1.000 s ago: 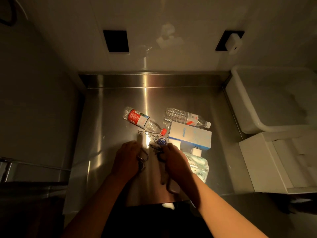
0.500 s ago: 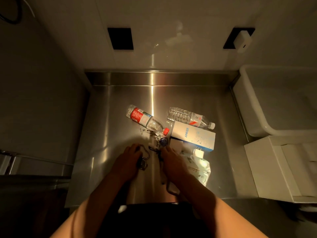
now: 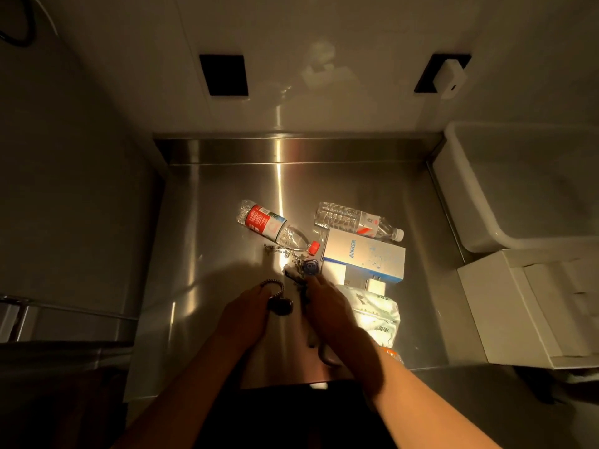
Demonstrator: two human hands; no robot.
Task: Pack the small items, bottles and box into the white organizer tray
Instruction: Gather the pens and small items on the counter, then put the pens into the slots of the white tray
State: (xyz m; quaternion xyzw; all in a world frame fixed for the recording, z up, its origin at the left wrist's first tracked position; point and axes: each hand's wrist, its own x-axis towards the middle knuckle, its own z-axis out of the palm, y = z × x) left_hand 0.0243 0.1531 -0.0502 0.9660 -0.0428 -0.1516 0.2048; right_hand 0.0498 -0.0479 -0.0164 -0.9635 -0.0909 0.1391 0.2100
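Observation:
My left hand pinches a dark beaded chain with a round dark pendant just above the steel counter. My right hand lies beside it, fingers curled onto a dark key bundle next to a blue tag. A red-label bottle and a clear bottle lie on their sides further back. The Anker box, a white charger and a wipes packet lie to the right. The white organizer tray stands at the far right.
A deep white tub sits behind the organizer tray on the right. A thin silver chain lies by the red bottle cap. The steel counter has a raised back edge, and a wall with two dark openings stands behind it.
The view shifted slightly. My left hand has lifted the beaded chain and pendant a little clear of the pile; my right hand stays on the dark key bundle.

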